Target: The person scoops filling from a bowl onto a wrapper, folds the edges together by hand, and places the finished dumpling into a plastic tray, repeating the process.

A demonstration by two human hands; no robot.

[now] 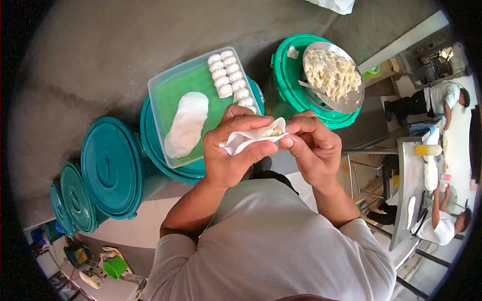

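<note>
Pinching a half-folded dumpling wrapper (253, 136) at chest height, left hand (233, 150) cupped beneath, right hand (311, 145) fingers (291, 141) closed on the open edge where filling shows. Risk judged: filling squeezed out or seam torn by uneven pressure. Beyond: clear lidded tray (175, 88) with finished dumplings (231, 78) and spare wrappers (187, 123), then metal bowl of filling (331, 75) on green bucket lid (291, 75).

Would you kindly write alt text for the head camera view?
Both hands, left hand and right hand, pinch a filled dumpling wrapper. Beyond lie a clear tray of finished dumplings and a metal bowl of filling.
</note>
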